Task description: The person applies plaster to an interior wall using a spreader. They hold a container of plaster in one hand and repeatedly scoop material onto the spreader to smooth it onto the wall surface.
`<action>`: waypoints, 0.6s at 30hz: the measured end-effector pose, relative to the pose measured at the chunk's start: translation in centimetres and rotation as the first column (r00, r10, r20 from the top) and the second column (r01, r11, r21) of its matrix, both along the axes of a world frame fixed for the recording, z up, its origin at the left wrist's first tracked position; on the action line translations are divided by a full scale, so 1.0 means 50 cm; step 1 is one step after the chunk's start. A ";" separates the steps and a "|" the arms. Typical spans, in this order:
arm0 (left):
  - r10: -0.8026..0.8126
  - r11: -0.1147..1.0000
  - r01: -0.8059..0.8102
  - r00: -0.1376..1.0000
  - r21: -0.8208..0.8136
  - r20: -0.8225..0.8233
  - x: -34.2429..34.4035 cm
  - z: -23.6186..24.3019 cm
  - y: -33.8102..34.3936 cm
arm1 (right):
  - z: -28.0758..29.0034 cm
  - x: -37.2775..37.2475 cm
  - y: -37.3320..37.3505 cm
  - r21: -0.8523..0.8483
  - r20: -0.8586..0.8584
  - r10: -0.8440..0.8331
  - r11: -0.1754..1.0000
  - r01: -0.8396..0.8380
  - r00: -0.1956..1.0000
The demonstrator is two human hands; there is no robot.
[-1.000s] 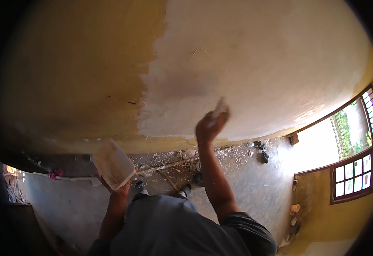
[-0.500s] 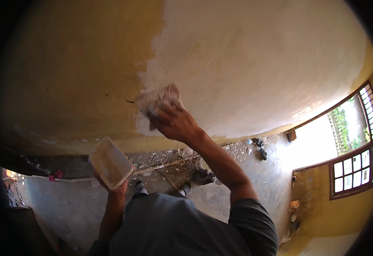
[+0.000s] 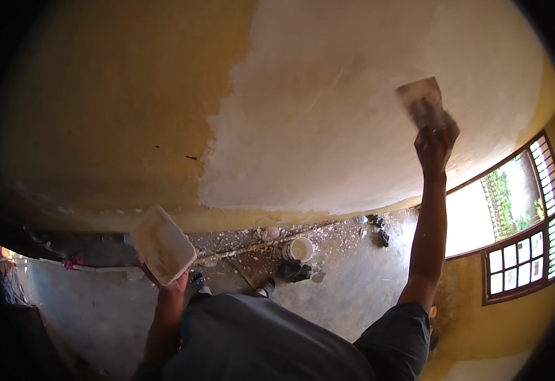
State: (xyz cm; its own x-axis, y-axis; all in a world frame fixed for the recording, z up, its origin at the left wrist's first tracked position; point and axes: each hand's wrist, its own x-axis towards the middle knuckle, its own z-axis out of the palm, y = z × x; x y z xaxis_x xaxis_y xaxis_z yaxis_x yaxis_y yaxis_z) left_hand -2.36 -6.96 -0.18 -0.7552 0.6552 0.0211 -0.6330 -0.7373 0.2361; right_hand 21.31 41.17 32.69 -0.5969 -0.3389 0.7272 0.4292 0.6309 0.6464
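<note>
My right hand (image 3: pixel 436 143) is stretched out at the upper right, its fingers closed on a flat putty spreader (image 3: pixel 419 96). The spreader's broad blade lies on or very near the wall; motion blurs it a little. A pale coat (image 3: pixel 315 127) covers the wall's middle and right, and its ragged left edge meets mustard-yellow wall (image 3: pixel 112 108). At the lower left, my left hand (image 3: pixel 173 286) grips a shallow rectangular tray (image 3: pixel 163 244) from beneath. Whitish smears line the tilted tray; most of that hand's fingers are hidden behind it.
Near my feet a white bucket (image 3: pixel 301 248) stands beside a crumpled black bag (image 3: pixel 293 271). A long pole (image 3: pixel 261 244) lies among white flakes along the wall's foot. Small dark objects (image 3: pixel 382 238) lie farther right, near a bright opening and a barred window (image 3: pixel 519 260).
My right hand has swept the spreader far to the right and somewhat up, from the coat's left edge across the pale area. The left hand and tray have barely moved.
</note>
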 end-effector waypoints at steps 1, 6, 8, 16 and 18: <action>-0.005 1.000 0.005 1.000 -0.011 0.001 0.001 -0.004 -0.006 | 0.033 -0.020 -0.023 -0.013 -0.100 0.091 0.996 -0.093 0.991; -0.077 0.997 0.078 0.995 0.022 -0.059 -0.006 0.000 -0.001 | 0.192 -0.173 -0.149 -0.124 -0.373 0.128 0.975 -0.186 0.919; -0.100 0.995 0.101 0.992 0.005 -0.077 -0.011 0.009 -0.001 | 0.204 -0.244 -0.233 -0.108 -0.356 0.226 0.954 -0.280 0.907; -0.096 0.995 0.095 0.995 0.041 0.024 -0.007 0.003 0.002 | -0.114 -0.320 -0.248 -0.159 -0.318 0.199 0.953 -0.259 0.927; -0.109 0.993 0.109 0.994 0.045 0.000 -0.006 0.008 0.006 | -0.239 -0.312 -0.245 -0.233 -0.262 0.202 0.936 -0.265 0.944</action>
State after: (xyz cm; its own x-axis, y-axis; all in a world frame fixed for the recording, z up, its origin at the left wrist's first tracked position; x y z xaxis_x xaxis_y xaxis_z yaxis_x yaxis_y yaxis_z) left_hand -2.64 -6.65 0.22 -0.6795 0.7319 0.0504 -0.7107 -0.6737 0.2026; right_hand 5.72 28.93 20.73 -0.3300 -0.2269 0.9163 0.3660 0.8640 0.3458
